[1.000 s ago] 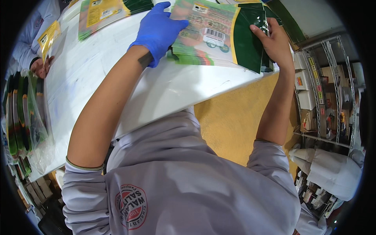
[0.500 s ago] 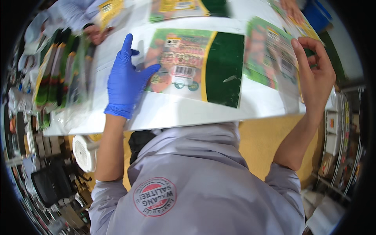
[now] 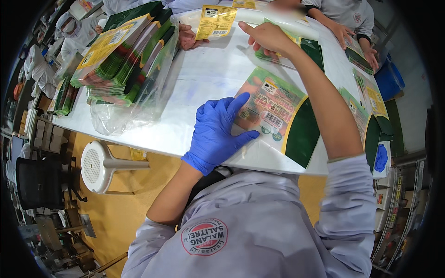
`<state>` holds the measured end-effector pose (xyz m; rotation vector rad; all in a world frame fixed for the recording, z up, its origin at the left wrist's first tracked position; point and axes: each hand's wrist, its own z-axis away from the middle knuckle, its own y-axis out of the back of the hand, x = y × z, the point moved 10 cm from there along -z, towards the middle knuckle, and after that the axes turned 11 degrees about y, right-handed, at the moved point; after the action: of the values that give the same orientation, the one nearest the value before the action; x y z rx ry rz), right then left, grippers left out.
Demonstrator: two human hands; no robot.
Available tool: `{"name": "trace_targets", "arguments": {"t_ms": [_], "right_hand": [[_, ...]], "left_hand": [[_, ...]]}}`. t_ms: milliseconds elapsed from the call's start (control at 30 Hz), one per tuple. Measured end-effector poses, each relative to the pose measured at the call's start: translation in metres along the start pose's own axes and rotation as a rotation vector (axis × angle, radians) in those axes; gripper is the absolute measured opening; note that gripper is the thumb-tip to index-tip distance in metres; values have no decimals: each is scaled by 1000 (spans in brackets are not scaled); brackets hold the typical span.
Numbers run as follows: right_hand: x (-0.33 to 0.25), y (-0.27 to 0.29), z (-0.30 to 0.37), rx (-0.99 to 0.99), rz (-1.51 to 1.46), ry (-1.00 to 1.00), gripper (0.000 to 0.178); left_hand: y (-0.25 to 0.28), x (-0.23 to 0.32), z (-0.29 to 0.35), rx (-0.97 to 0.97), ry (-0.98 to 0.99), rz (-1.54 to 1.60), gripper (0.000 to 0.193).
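A flat green and orange printed plastic pouch lies near the front edge of the white table, just right of centre, and the left hand in a blue glove rests on its left end with fingers spread wide, gripping nothing. The bare right hand reaches farther across, fingers pressed down on another green pouch, holding nothing up. To the far left sits a tall stack of green and yellow pouches in clear wrap, other people's hands work along the far edge, and a white round stool stands on the yellow floor below.
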<state>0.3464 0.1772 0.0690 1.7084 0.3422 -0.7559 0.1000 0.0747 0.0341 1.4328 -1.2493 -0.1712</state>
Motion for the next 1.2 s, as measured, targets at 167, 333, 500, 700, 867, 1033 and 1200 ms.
{"name": "trace_targets", "arguments": {"t_ms": [167,333,500,700,867,1033,1200], "right_hand": [[35,-67,-70,-133,-465,-160,68],[28,-35,-100,30,-7,159,60],[-11,46,-6,346,17,189,34],[-4,-11,153,1,-472,25,46],[21,-34,196,11,-497,1,42],[24,-44,210,54,-443,79,41],[30,-47,210,36,-364,119,42]], "left_hand": [[17,7,1,109,-36,31,99],[17,-6,4,143,13,46,96],[26,-19,9,257,80,112,84],[22,-25,7,278,97,263,57],[15,-12,5,227,-34,54,47],[3,-2,3,163,-68,-135,42],[-1,-8,3,177,-25,-184,50]]}}
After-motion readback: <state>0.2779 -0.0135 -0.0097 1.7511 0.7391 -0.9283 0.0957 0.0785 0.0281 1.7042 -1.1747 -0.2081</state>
